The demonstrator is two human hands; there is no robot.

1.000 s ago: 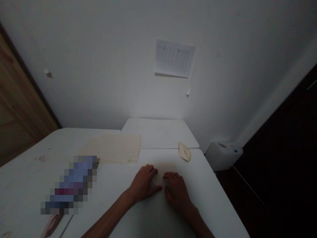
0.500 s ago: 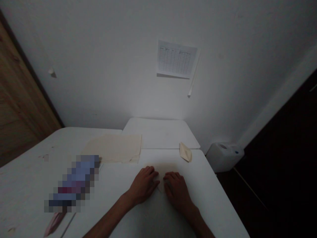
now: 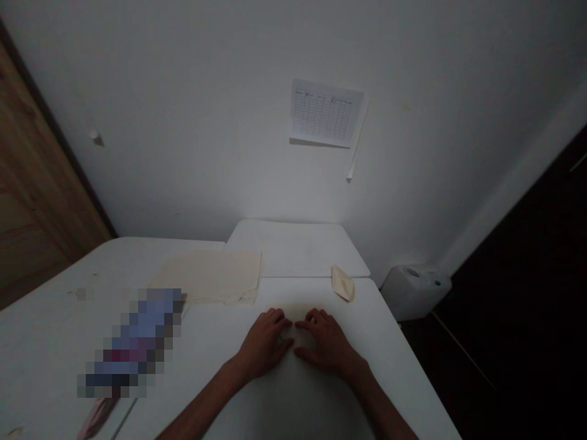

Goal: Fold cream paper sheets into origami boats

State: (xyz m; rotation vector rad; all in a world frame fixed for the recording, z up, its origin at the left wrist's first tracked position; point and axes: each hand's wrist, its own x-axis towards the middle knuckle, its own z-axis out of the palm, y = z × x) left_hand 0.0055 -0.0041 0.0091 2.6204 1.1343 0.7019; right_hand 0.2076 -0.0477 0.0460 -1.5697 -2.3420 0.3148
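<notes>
My left hand (image 3: pixel 265 343) rests on the white tabletop, its fingers bent and its thumb apart from them. Opposite it, my right hand (image 3: pixel 329 343) lies with the index finger and thumb spread and pointing left. The two hands' fingertips nearly meet. Under and just beyond the fingers a thin cream sheet (image 3: pixel 294 313) shows faintly; most of it is hidden by my hands. A small folded cream paper piece (image 3: pixel 343 283) lies beyond my right hand. Flat cream sheets (image 3: pixel 215 274) lie beyond my left hand, on the left.
A blurred-out bluish object (image 3: pixel 142 333) with a pinkish strap lies left of my forearm. The white table (image 3: pixel 302 244) meets a wall bearing a printed chart (image 3: pixel 326 113). A white plastic container (image 3: pixel 415 293) stands on the floor at right.
My right hand has turned and shifted slightly, its index finger and thumb now spread toward my left hand. My left hand has barely moved. Less of the cream sheet shows between them.
</notes>
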